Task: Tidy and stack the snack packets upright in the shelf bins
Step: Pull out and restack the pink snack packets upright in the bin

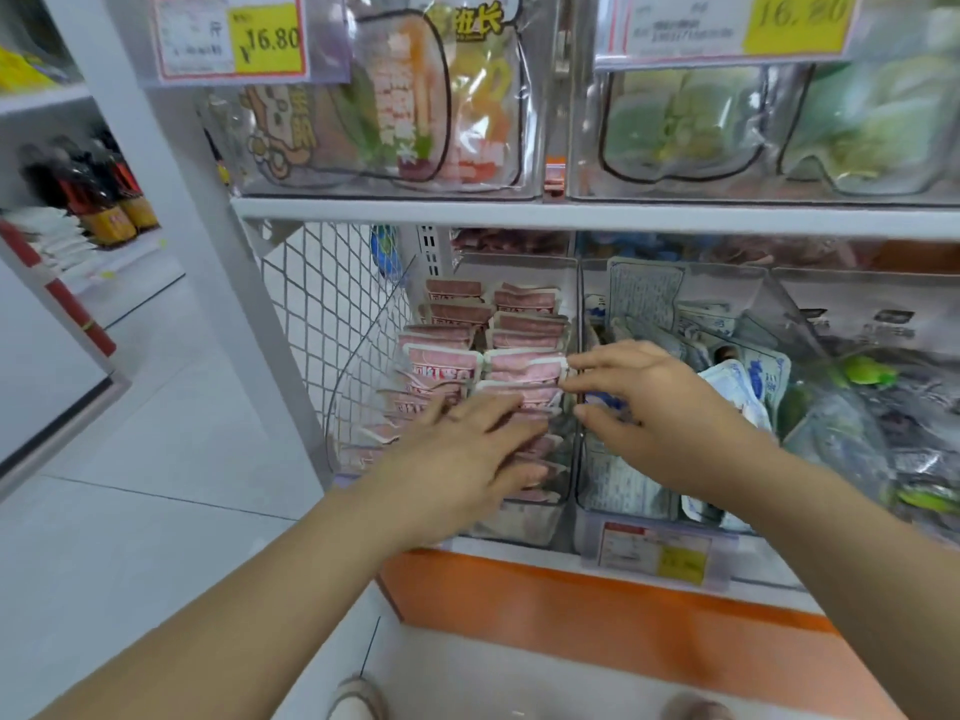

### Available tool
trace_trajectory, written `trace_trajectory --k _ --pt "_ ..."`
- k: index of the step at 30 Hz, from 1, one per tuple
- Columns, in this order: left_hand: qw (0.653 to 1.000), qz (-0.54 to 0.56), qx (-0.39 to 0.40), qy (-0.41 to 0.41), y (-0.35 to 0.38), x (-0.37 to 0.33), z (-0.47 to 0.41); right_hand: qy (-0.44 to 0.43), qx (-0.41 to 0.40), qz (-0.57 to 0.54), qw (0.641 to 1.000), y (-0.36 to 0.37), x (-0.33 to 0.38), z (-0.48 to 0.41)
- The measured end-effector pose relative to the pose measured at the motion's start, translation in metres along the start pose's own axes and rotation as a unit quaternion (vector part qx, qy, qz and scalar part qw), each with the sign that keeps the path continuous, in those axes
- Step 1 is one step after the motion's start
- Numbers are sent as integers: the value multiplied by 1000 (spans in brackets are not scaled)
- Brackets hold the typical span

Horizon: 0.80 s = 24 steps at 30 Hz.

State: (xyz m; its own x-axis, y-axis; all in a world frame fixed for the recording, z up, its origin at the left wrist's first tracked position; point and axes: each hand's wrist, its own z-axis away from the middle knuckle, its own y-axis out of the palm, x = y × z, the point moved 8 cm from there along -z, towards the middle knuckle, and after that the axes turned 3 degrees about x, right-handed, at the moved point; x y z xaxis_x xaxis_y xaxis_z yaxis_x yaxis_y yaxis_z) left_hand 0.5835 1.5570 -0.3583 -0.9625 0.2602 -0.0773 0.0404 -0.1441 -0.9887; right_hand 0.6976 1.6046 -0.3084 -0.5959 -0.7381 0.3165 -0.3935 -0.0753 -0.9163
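Several pink snack packets [470, 330] stand in two rows inside a clear bin [519, 527] on the lower shelf. My left hand [467, 454] lies over the front packets with its fingers spread and nearly straight. My right hand [644, 402] reaches in from the right, and its fingertips pinch the right edge of a pink packet [519, 363] in the right row. The front packets are partly hidden under my left hand.
A neighbouring clear bin [670, 517] holds jumbled blue-and-white packets [748, 376]. Further right lie green and dark packets [872, 371]. Upper bins [395, 192] carry yellow 16.80 price tags [270, 39]. A wire mesh panel [322, 314] closes the shelf's left side. Bottles [104, 194] stand far left.
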Motion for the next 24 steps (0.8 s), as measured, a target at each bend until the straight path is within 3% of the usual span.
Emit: trace_trajectory --k 4,7,11,18,21,24 --pt "990 3 -112 84 -26 -1 15 -10 7 -18 1000 2 3 10" --pt "990 -12 -87 106 -16 2 14 -53 30 -7 998 10 12 14" --pt "995 12 -64 72 -14 6 4 -65 37 32 997 19 16 11" --pt "998 -54 -30 -33 -9 11 -33 -39 30 12 999 18 12 4" --pt "998 -1 -38 -46 -8 16 -37 -32 9 12 999 19 10 3" --pt "989 146 -31 -19 -8 17 -21 -19 12 23 999 21 11 2"
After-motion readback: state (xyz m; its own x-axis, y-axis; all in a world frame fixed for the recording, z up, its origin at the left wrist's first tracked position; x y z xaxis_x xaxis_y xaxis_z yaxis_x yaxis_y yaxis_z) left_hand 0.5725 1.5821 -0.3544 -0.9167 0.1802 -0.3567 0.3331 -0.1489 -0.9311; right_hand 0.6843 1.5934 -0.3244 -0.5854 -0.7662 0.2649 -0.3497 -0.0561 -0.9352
